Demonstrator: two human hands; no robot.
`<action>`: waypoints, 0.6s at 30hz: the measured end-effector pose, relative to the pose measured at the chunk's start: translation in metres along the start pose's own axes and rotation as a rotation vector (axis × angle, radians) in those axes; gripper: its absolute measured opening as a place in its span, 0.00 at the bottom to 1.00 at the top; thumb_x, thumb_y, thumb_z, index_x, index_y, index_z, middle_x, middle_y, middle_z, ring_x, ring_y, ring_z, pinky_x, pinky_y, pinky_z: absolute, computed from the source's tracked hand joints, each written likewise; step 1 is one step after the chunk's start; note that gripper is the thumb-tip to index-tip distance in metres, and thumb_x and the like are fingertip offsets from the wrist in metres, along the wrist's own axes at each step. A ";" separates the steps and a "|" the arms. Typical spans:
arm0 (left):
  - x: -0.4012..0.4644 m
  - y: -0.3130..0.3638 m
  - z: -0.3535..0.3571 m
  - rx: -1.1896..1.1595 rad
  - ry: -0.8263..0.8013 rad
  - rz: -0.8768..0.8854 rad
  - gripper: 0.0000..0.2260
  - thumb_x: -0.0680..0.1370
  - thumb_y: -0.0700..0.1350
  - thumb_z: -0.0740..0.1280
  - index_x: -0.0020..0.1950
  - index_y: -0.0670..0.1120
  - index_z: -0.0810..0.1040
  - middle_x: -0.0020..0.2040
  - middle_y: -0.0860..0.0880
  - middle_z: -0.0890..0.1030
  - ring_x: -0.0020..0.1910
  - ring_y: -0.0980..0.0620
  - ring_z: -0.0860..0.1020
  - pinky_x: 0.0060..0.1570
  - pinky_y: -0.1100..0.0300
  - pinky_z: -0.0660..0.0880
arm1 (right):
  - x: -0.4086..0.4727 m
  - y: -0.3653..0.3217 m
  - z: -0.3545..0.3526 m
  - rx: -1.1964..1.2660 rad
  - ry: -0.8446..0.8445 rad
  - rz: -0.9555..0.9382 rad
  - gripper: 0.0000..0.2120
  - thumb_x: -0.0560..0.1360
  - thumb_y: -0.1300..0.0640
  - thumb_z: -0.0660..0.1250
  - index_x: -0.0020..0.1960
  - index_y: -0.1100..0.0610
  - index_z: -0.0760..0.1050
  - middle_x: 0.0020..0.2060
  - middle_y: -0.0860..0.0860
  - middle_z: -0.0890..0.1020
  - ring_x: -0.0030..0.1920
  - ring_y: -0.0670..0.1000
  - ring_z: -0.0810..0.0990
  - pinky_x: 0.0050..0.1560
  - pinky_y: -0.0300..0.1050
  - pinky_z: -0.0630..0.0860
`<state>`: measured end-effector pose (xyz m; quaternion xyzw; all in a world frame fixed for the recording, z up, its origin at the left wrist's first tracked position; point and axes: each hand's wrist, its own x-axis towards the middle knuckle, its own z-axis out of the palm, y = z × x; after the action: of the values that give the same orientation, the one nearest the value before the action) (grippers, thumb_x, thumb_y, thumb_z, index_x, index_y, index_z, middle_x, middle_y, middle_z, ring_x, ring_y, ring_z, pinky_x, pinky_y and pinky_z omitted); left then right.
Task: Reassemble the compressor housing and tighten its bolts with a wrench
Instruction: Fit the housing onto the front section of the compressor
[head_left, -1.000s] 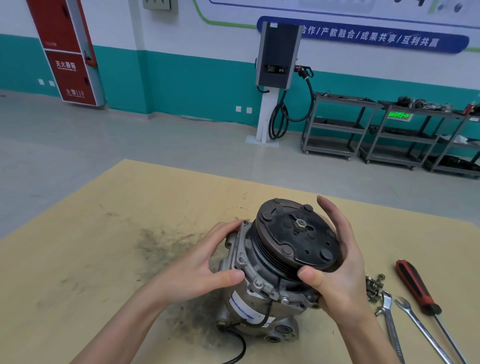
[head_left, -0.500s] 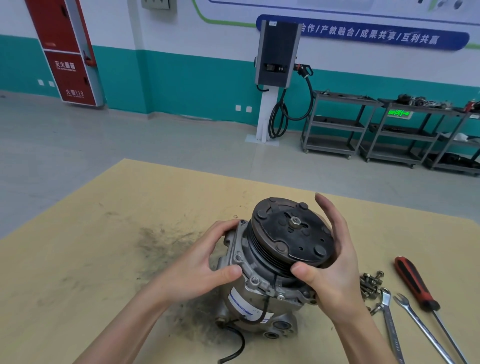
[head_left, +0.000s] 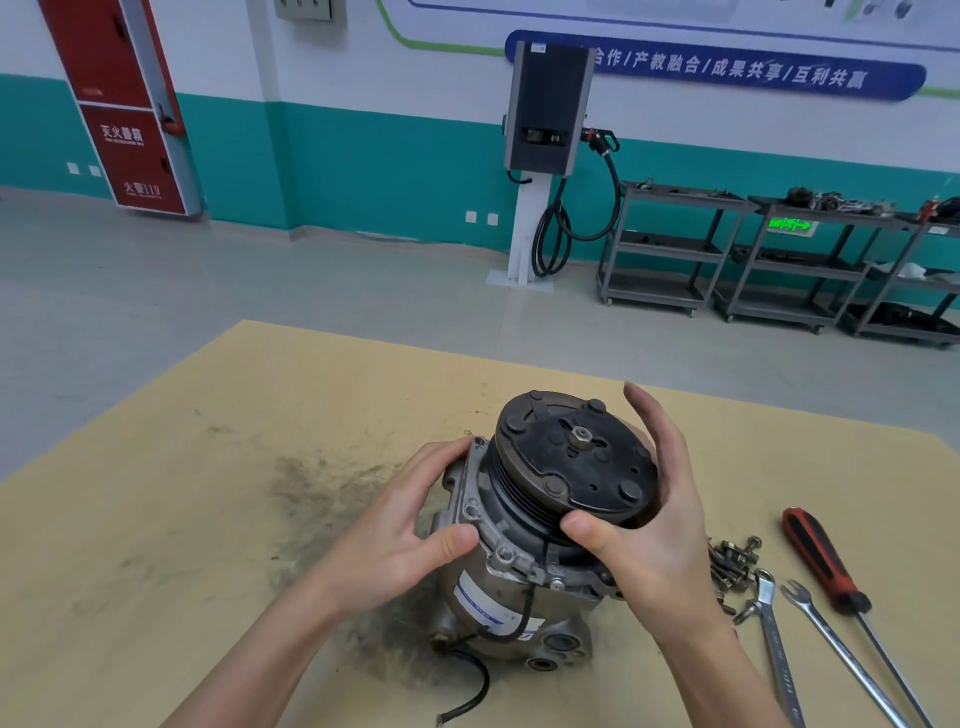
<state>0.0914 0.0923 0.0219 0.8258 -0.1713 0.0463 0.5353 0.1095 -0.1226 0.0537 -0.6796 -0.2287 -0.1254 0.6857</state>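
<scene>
The grey metal compressor (head_left: 524, 587) stands tilted on the tan table, its dark clutch pulley (head_left: 576, 462) facing up toward me. My left hand (head_left: 400, 535) grips the front housing flange, thumb on the near side, fingers curled over the far edge. My right hand (head_left: 654, 530) cups the pulley's right rim, thumb pressed on the near edge. A heap of loose bolts (head_left: 735, 564) lies to the right of the compressor. Two wrenches (head_left: 774, 649) (head_left: 841, 654) lie beside the bolts.
A red-handled screwdriver (head_left: 826, 561) lies at the far right of the table (head_left: 156, 519). A dark dirt smear (head_left: 322, 483) marks the board left of the compressor. A black cable (head_left: 467, 691) trails from its base. Metal carts (head_left: 670, 249) stand across the floor.
The compressor has tipped a little more upright and turned slightly between my hands; both hands keep their hold on it.
</scene>
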 end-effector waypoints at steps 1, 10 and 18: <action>0.001 0.000 0.000 0.004 0.001 -0.003 0.44 0.67 0.79 0.60 0.75 0.54 0.63 0.72 0.57 0.69 0.72 0.63 0.67 0.69 0.68 0.63 | 0.000 0.002 -0.001 -0.008 0.010 -0.006 0.52 0.50 0.44 0.81 0.71 0.45 0.64 0.60 0.35 0.78 0.61 0.46 0.79 0.53 0.34 0.76; 0.000 0.001 0.002 -0.040 0.014 -0.007 0.42 0.68 0.79 0.60 0.75 0.57 0.63 0.70 0.67 0.68 0.72 0.65 0.66 0.66 0.73 0.62 | -0.002 0.001 0.003 -0.019 0.036 0.010 0.53 0.49 0.39 0.82 0.71 0.42 0.64 0.60 0.40 0.79 0.61 0.47 0.79 0.55 0.36 0.77; 0.001 0.001 0.004 -0.046 0.022 0.001 0.43 0.68 0.79 0.59 0.76 0.55 0.64 0.71 0.62 0.70 0.71 0.64 0.67 0.62 0.75 0.64 | -0.004 0.005 0.002 -0.022 0.085 -0.013 0.46 0.53 0.50 0.77 0.69 0.41 0.65 0.59 0.38 0.79 0.60 0.46 0.80 0.55 0.37 0.77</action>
<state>0.0916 0.0875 0.0214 0.8127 -0.1671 0.0517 0.5558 0.1080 -0.1205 0.0475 -0.6795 -0.2024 -0.1609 0.6866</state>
